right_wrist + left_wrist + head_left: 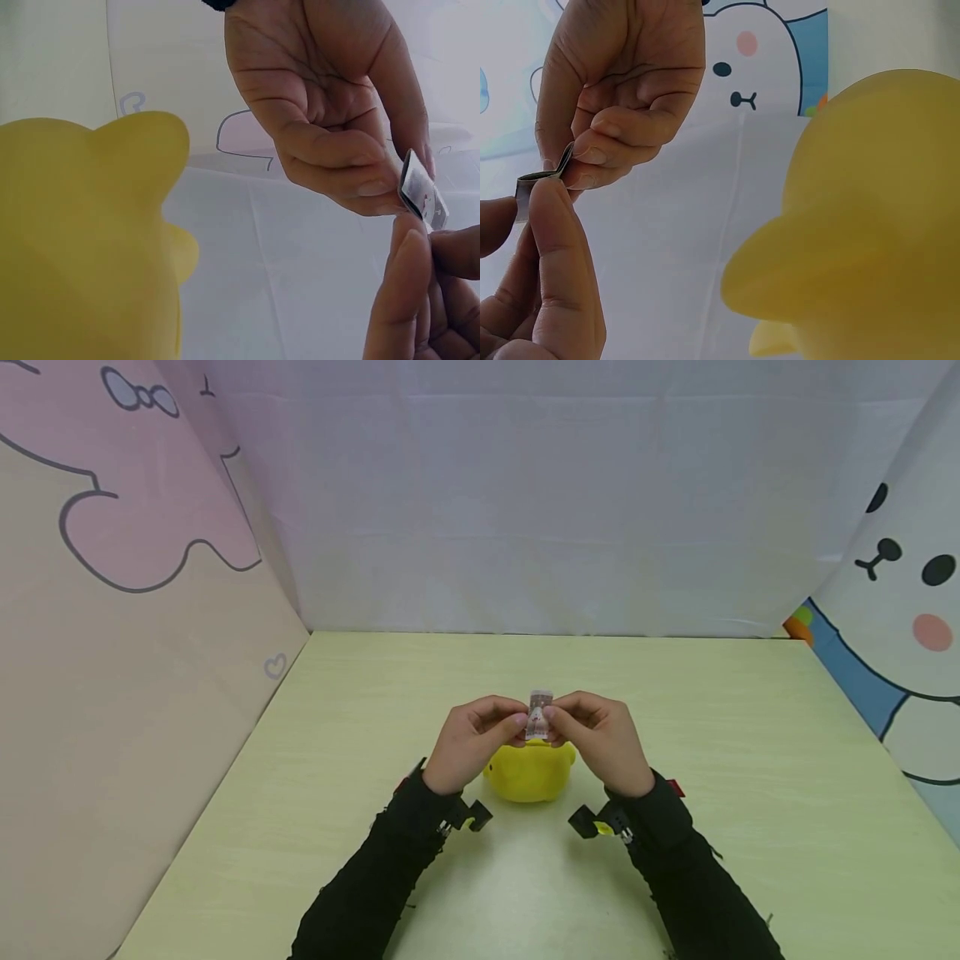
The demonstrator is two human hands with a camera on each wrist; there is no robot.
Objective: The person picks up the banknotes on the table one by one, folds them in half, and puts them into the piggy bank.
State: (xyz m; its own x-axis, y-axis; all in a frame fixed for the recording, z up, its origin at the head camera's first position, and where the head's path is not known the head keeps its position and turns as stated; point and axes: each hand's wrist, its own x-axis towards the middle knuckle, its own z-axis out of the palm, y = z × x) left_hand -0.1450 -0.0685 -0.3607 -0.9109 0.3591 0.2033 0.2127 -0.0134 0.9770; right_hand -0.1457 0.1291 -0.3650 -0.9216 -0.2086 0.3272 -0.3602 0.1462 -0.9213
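Note:
Both hands meet over the table around one small flat printed packet (538, 717), a whitish strip with a little picture on its front. My left hand (476, 739) pinches its left edge between thumb and fingers. On the opposite edge, my right hand (606, 739) does the same. Seen from the left wrist, the packet (534, 191) is bent, with a dark gap along its upper rim. Its front print shows in the right wrist view, where fingers cover part of the packet (421, 191). What it contains cannot be seen.
Just below the hands, a smooth yellow rounded figure (529, 775) with stubby bumps stands on the pale yellow-green table (360, 718). Its top is partly hidden by the packet and fingers. A white curtain (525, 510) hangs behind the table; printed cartoon sheets flank both sides.

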